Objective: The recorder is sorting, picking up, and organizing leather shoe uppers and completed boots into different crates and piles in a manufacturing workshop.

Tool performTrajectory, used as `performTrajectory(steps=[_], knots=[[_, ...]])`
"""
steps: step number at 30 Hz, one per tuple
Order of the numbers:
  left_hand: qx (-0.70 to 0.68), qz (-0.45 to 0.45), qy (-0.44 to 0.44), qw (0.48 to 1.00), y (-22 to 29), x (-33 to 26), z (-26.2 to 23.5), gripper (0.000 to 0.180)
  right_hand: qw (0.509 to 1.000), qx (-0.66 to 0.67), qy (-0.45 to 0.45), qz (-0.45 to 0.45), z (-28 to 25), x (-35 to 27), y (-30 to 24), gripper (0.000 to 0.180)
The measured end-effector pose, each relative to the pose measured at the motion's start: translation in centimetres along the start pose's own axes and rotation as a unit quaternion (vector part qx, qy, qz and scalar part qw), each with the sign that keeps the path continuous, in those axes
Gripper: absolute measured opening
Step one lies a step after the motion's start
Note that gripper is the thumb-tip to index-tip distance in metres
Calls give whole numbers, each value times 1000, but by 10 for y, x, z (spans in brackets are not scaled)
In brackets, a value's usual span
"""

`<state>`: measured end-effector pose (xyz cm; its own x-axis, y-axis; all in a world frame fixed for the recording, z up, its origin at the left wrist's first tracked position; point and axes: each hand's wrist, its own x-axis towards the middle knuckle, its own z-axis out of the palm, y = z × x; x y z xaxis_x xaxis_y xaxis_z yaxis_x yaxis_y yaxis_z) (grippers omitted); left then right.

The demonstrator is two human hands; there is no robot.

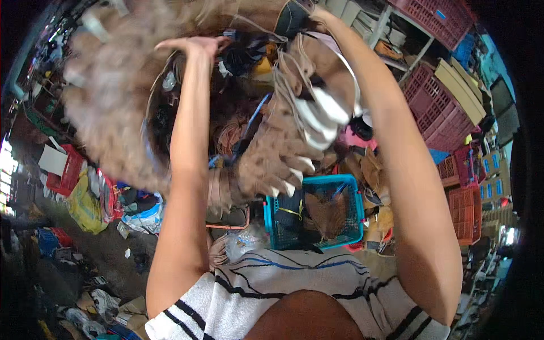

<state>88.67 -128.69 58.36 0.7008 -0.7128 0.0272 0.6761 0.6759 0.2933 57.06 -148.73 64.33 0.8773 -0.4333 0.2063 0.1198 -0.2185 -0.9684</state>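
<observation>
A large, thick ring of many brown, leather-like pieces strung together [107, 107] hangs up in front of me, its left side smeared by motion. Several white pieces [326, 110] and loose cords show on its right side. My left hand [195, 46] is inside the ring, just under its upper part, open with thumb and fingers spread. At the ring's top right, my right hand [318, 18] is beside a dark piece; its fingers are mostly hidden. Below the ring stands a turquoise plastic basket [358, 212] holding brown and dark pieces.
Dark red crates [433, 107] are stacked at the right, near a metal shelf [378, 28]. A red crate [71, 164], a yellow sack [89, 201] and scattered bags and scraps lie on the left floor. Brown pieces [371, 170] are heaped right of the basket.
</observation>
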Motion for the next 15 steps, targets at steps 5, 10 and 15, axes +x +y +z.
performTrajectory(steps=[5, 10, 15], knots=[[338, -299, -199, 870, -47, 69, -51, 114, 807, -520, 266, 85, -69, -37, 97, 26], [354, -350, -245, 832, -37, 18, -148, 97, 908, -321, 231, 142, 1, -150, 193, 22], [446, -414, -117, 785, -37, -36, -302, 87, 932, -217, 204, 206, 118, -297, 234, 21]])
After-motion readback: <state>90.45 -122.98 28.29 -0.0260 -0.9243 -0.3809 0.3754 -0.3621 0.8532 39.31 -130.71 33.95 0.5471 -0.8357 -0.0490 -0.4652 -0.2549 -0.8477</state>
